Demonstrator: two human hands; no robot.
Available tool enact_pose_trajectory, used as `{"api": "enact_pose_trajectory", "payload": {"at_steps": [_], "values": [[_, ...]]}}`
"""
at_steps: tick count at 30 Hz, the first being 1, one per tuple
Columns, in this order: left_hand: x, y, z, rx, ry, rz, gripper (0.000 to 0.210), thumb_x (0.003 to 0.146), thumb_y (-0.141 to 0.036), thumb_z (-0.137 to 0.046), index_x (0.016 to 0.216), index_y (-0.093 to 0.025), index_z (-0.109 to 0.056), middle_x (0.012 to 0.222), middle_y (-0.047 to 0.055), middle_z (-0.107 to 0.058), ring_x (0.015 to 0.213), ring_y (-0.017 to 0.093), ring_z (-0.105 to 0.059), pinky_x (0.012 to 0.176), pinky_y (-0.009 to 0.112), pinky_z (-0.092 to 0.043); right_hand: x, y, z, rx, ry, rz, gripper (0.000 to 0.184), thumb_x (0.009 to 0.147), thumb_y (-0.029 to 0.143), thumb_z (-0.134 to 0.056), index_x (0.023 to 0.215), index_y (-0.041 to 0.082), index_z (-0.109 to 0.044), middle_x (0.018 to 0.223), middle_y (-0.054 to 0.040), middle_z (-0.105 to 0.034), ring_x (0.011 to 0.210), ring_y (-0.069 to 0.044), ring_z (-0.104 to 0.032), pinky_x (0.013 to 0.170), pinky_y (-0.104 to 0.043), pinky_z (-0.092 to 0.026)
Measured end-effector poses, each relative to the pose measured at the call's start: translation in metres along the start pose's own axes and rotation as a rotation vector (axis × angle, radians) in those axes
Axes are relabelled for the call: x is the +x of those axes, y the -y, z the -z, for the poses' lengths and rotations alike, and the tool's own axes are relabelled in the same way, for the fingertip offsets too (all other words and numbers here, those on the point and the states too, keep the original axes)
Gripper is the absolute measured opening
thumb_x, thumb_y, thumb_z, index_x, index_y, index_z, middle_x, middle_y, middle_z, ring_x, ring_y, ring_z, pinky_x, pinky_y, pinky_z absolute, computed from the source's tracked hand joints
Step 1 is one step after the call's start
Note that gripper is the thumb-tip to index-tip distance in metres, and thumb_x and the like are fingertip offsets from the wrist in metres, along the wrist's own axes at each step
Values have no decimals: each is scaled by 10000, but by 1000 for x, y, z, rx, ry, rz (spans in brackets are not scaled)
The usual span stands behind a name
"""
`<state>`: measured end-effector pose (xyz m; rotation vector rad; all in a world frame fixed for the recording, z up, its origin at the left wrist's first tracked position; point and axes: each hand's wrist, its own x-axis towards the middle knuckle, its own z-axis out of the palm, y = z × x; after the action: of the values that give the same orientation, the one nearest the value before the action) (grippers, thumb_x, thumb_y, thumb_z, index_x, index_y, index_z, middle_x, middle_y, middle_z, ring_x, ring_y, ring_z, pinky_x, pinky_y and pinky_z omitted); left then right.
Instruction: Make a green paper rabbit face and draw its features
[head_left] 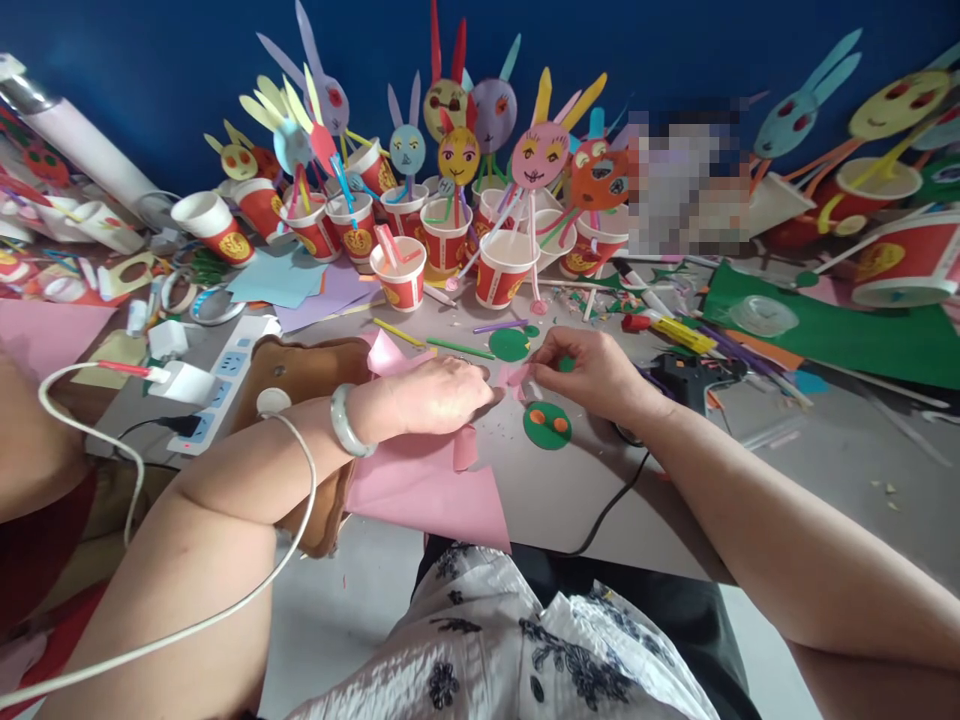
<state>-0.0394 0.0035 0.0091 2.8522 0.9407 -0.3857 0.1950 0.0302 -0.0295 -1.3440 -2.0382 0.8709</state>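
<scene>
Between my two hands is a small piece of pink paper (514, 378). The fingertips of my right hand (592, 372) are pinched together on it. My left hand (446, 395) is curled just to its left, palm down, and its fingertips are partly hidden, so what they hold cannot be made out. A green paper disc with two orange dots (548, 428) lies just below my right hand. Beyond the hands is a plain green paper disc (510, 345). A large pink paper sheet (435, 490) stretches under my left forearm, with a small pink offcut (465, 448) on it.
Red-and-white paper cups (507, 272) with paper animal figures line the back. A white power strip (225, 375) and brown leather case (300, 375) are left; a white cable crosses my left arm. A black glue gun (694, 375), markers and green paper (840, 335) are right.
</scene>
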Motion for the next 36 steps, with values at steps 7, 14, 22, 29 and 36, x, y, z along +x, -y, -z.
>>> {"api": "enact_pose_trajectory", "payload": {"at_steps": [7,14,22,29,36], "values": [[6,4,4,-181,-44,36,229,1003,-194,-504,964,-173,-729,933,78,-726,855,208,-684,741,316,-482,0,3,4,131,-13,-5,181,733,338,-794,769,244,-643,729,-23,-734,670,-201,-654,646,-355,-527],[14,9,-4,-424,-286,92,205,1008,-319,-598,1009,-148,-711,985,92,-755,908,211,-685,772,318,-497,-9,17,-3,285,79,8,390,777,496,-817,1004,224,-653,780,-40,-783,694,-221,-715,689,-365,-558],[10,9,2,-309,-242,33,193,951,-133,-566,807,-157,-692,908,67,-702,790,172,-632,705,293,-454,-3,-4,0,-251,96,239,259,890,466,-718,956,229,-798,873,-91,-763,881,-277,-665,824,-425,-455],[8,2,6,-179,-117,-70,225,941,-120,-557,756,-169,-676,841,57,-703,884,214,-648,820,335,-490,-1,-13,-6,-483,154,307,181,902,376,-716,981,250,-818,896,-75,-747,905,-264,-611,843,-409,-333],[-2,-5,9,-139,-42,-43,195,989,-139,-512,868,-157,-664,871,67,-715,854,208,-690,761,317,-502,1,-9,-5,-380,171,286,195,934,315,-645,816,227,-772,839,-60,-764,891,-245,-655,853,-399,-358]]}}
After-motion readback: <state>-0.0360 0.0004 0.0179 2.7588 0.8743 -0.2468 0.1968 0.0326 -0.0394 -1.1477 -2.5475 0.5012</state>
